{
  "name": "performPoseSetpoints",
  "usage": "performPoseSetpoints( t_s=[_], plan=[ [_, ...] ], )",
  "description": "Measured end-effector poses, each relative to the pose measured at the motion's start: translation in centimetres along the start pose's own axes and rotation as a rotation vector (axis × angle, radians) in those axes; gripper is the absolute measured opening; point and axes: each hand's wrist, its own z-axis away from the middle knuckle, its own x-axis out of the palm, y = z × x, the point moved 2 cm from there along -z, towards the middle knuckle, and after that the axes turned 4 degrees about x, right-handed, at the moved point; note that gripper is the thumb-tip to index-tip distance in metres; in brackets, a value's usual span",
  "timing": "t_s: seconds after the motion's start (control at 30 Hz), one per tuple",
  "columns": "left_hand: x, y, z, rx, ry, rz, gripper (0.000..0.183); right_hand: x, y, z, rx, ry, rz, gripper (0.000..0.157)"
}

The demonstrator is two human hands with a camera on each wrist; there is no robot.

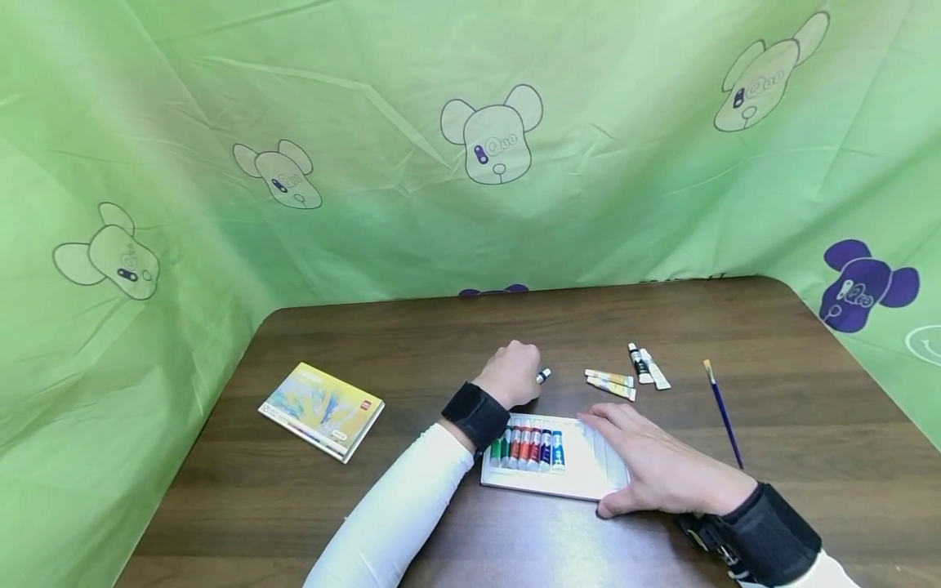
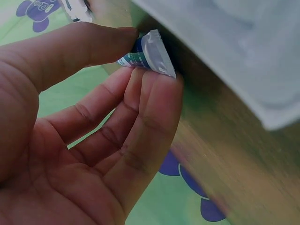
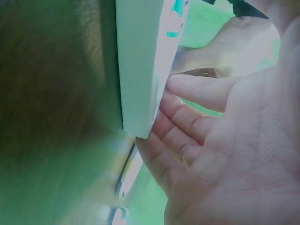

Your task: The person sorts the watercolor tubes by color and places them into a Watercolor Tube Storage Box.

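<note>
My left hand [image 1: 512, 371] is above the far edge of a white plastic tray [image 1: 581, 482]. Thumb and fingers pinch a small paint tube [image 2: 149, 54] with a blue and green label and a flat silver end; its other end is behind the thumb. Inside the tray lie several paint tubes [image 1: 524, 445] in a row, green, red, dark blue and light blue, on its left side. Across the tray's right end rests my right hand [image 1: 654, 457], fingers nearly straight on the far side and thumb at the near corner. Its fingertips [image 3: 178, 86] touch the tray.
Behind the tray lie two yellowish paint tubes [image 1: 610, 384], with a black tube [image 1: 638, 363] and a white tube [image 1: 654, 369] beside them. A blue-handled paintbrush [image 1: 724, 416] lies at right. At left sits a yellow box [image 1: 323, 408]. Green cloth [image 1: 412, 220] hangs around the table.
</note>
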Motion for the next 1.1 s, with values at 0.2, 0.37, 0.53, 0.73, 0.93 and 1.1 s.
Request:
performPoseSetpoints(
  t_s=[0.2, 0.37, 0.53, 0.73, 0.93, 1.1],
  plan=[
    [-0.1, 0.2, 0.3, -0.006, -0.003, -0.009, 0.013, 0.0, 0.1, 0.1, 0.008, -0.009, -0.013, 0.107],
    [-0.2, 0.2, 0.4, -0.012, 0.004, -0.014, 0.013, -0.1, 0.1, 0.1, 0.017, -0.018, -0.030, 0.109],
    [-0.1, 0.1, 0.5, -0.021, -0.005, -0.008, 0.012, -0.2, 0.1, 0.2, 0.020, -0.031, -0.040, 0.110],
    [0.1, -0.1, 0.6, -0.020, 0.007, -0.011, 0.013, -0.3, 0.1, 0.3, 0.020, -0.035, -0.043, 0.113],
    [-0.2, -0.6, 0.8, -0.018, 0.005, -0.018, 0.011, -0.5, 0.2, 0.4, 0.024, -0.042, -0.039, 0.113],
    [-0.3, -1.0, 1.0, -0.022, -0.007, -0.024, 0.012, -0.5, 0.2, 0.4, 0.015, -0.037, -0.024, 0.109]
  ],
)
